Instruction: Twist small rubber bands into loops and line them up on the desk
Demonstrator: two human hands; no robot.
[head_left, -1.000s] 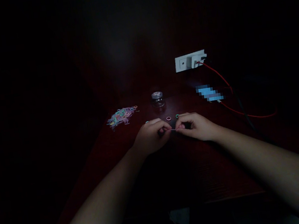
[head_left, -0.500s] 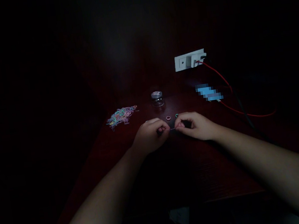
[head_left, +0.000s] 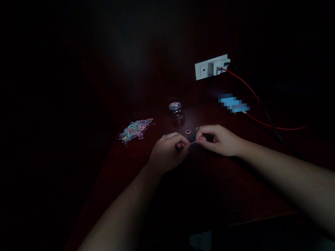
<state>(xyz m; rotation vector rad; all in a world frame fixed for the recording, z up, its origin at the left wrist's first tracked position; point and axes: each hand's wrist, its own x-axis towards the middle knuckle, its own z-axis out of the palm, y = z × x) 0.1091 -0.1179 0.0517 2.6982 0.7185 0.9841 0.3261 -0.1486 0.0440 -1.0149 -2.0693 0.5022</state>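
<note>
Between my two hands runs a thin, pale purple-pink rubber band (head_left: 193, 142), its ends pinched in my fingertips. My left hand (head_left: 170, 151) is closed on one end of it, and my right hand (head_left: 217, 139) is closed on the other. Just beyond the fingertips lies a pink ring-shaped band (head_left: 188, 132) on the dark red table. A small green band (head_left: 197, 129) shows partly behind my right hand. Further left is a pile of colourful rubber bands (head_left: 135, 131). The parts of the held band inside my fingers are hidden.
A clear lidded jar (head_left: 176, 111) stands beyond my hands. At the right lies a blurred-out blue object (head_left: 233, 103) with a red cable (head_left: 262, 123) leading from it. A wall socket (head_left: 204, 69) holds a white plug. The scene is very dark.
The band between my fingertips looks slightly more taut and tilted, its right end a little higher. Both hands keep nearly the same place and grip.
</note>
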